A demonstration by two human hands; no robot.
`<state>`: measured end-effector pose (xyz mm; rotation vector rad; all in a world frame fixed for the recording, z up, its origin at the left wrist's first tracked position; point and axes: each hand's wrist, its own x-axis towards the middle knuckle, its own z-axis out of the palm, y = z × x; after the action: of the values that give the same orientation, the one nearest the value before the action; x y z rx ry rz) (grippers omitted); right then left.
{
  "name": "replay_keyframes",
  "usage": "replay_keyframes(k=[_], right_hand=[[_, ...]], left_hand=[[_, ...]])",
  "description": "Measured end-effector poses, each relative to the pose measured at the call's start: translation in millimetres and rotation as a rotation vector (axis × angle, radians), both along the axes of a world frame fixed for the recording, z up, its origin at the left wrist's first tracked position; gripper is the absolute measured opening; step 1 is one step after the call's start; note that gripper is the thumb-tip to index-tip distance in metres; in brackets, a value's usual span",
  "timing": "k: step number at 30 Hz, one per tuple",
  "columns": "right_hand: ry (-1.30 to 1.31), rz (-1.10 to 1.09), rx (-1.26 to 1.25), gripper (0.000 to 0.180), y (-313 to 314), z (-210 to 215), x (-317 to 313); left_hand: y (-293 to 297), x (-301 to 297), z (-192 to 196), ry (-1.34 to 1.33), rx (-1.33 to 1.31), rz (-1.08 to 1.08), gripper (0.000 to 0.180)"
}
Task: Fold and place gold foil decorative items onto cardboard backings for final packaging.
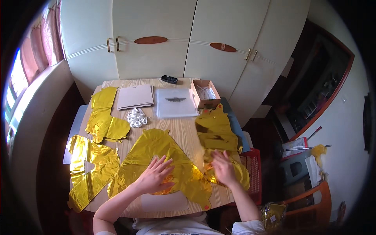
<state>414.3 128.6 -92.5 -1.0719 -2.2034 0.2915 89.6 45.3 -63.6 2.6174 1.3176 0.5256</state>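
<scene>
Gold foil balloon lying flat; glossy, creased, tabbed at edge; both hands loosely outspread

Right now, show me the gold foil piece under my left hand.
The wide middle piece, with your left hand over it; the right piece is under your right hand, the left two pieces under neither.

Daylight from the left-hand window glares off gold foil; the rim bends and blackens.
</scene>
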Motion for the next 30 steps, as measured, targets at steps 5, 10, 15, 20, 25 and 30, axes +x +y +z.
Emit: replay_keyframes(k=[5,10,15,20,25,30], right_hand=[[-0.168,0.3,0.148,0.017,-63.8,22.9,-77.0],[-0.161,0.437,0.136,0.026,-122.7,21.3,-129.9],[-0.163,0.503,0.064,0.031,-137.8,0.8,-148.5],[-0.079,0.523,-0.077,0.035,-103.3,15.8,-137.0],[-0.259,0.259,0.097,0.051,-26.5,-28.7,-108.2],[-0.335,0.136,0.083,0.062,-5.6,-46.9,-95.5]], left_hand=[[2.1,-11.1,-8.8,-0.851,-0.579,0.363,0.073],[18.0,-32.1,-28.2,-1.096,-0.791,0.53,0.086],[38.2,-42.1,-14.5,-0.608,-0.586,0.625,0.082],[51.1,-72.5,-49.1,-0.621,-0.369,0.667,0.053],[51.0,-68.9,-30.2,-0.18,-0.31,0.683,0.037],[40.2,-67.7,-28.7,0.149,-0.022,0.49,0.058]])
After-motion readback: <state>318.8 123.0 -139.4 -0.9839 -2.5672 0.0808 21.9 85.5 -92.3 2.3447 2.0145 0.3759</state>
